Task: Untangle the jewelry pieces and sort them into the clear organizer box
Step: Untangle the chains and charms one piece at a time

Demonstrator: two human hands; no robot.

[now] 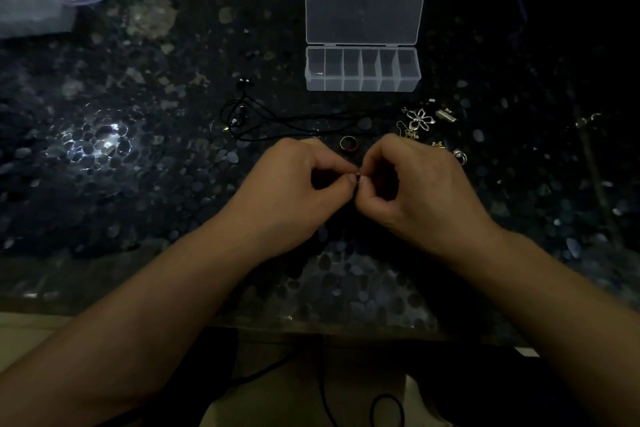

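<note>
On the dark pebbled table (138,184), a black cord necklace (242,121) sprawls left of centre, with bare surface beyond it. Both hands meet near the front edge: the left hand (294,184) and right hand (415,184) pinch one tiny piece (358,172) between them. The clear organizer box (362,69) sits open behind; loose jewelry (420,120) clusters right.

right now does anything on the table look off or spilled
Nothing is spilled or broken. The black cord lies in loose loops left of the ring. The box sits open and square. Both hands pinch one tiny piece between them, too small to identify.
</note>
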